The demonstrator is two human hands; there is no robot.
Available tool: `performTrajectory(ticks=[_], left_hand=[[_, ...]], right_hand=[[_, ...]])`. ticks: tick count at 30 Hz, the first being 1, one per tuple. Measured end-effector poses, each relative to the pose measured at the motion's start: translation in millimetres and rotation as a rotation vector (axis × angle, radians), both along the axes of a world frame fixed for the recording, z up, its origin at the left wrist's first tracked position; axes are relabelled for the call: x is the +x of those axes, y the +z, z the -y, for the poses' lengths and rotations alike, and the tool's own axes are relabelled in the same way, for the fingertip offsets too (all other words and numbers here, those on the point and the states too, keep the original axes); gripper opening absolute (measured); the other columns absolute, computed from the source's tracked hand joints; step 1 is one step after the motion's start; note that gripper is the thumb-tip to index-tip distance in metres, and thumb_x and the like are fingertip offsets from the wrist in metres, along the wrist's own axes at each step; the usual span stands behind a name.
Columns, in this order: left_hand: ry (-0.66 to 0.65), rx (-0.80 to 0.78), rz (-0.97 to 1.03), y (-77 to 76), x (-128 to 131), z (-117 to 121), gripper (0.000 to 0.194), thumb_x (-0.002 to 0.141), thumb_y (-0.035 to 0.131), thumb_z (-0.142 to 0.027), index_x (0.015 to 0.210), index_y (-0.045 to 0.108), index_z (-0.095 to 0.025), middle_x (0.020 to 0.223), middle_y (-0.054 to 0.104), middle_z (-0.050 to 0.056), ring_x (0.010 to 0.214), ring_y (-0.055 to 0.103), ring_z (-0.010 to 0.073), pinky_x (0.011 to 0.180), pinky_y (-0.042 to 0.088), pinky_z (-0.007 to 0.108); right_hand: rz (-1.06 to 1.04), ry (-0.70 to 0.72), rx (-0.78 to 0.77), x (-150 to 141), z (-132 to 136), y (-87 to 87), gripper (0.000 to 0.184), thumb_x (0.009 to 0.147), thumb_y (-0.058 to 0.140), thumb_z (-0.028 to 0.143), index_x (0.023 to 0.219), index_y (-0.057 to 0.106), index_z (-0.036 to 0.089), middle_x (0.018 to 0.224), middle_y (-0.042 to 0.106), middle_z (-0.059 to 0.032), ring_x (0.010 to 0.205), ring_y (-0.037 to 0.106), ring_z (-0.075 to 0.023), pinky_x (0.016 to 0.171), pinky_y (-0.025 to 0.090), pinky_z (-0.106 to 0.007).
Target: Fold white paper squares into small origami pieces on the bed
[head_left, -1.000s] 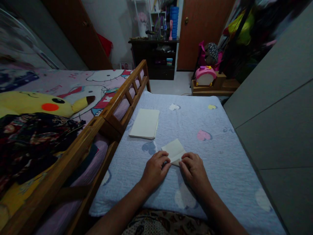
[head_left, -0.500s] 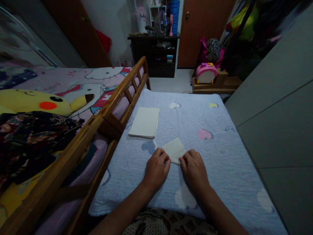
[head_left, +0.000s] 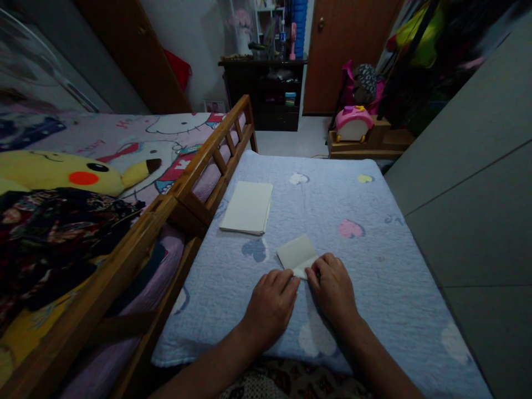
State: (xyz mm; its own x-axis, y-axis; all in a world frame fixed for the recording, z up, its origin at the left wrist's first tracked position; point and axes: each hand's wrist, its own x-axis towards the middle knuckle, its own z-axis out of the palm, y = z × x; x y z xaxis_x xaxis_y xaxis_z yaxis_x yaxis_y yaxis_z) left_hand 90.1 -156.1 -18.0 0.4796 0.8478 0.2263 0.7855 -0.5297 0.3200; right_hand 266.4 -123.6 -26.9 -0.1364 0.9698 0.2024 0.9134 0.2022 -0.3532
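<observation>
A small folded piece of white paper lies on the light blue quilted mattress in front of me. My left hand rests knuckles up at the paper's near left corner, fingers curled down onto the quilt. My right hand sits at the near right corner, fingertips pinched on the paper's edge. The paper's near edge is hidden under my fingers. A stack of white paper sheets lies farther back on the left of the mattress.
A wooden bed rail borders the mattress on the left, with a yellow plush toy and dark patterned cloth beyond it. A grey wardrobe stands at the right. A dark shelf unit and a pink toy are at the back.
My left hand has slid back toward me and slightly right, off the paper's left side. The right hand stays at the near corner. The paper looks a little narrower.
</observation>
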Motion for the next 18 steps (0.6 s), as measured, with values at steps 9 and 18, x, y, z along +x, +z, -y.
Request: performTrajectory(ticks=[9,18], left_hand=[[-0.006,0.020,-0.138,-3.2,2,10,0.039,0.094,0.048,-0.014,0.133,0.051,-0.013,0.123,0.063,0.012,0.103,0.058,0.0261,0.085,0.051,0.040],[-0.129,0.032,-0.142,-7.9,-2,24,0.044,0.093,0.043,-0.010,0.137,0.051,-0.013,0.137,0.058,0.012,0.110,0.056,0.0267,0.089,0.049,0.040]], right_hand=[[-0.021,-0.012,-0.039,0,-2,2.0,0.018,0.089,0.062,0.020,0.072,0.058,0.020,0.082,0.057,-0.0050,0.079,0.050,-0.0213,0.074,0.038,-0.034],[-0.039,-0.019,-0.064,1,-4,1.8,0.019,0.089,0.062,0.022,0.071,0.058,0.020,0.081,0.056,-0.0049,0.079,0.050,-0.0219,0.073,0.037,-0.034]])
